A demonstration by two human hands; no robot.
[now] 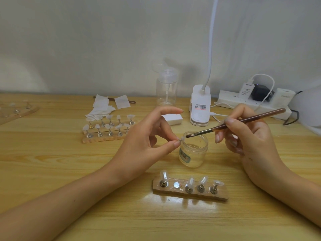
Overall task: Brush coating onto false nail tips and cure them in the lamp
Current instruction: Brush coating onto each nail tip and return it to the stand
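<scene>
Left hand (147, 136) pinches nail tip (181, 139) thumb-to-forefinger, other fingers (166, 111) fanned clear; right hand (246, 134) pen-grips brush (234, 122), bristles (188, 136) at tip's 3 o'clock, over jar (193, 150), likely catching drips.

Clear pump bottle (166, 91) stands between white wipes (101, 106) and a power strip (227, 100).
</scene>
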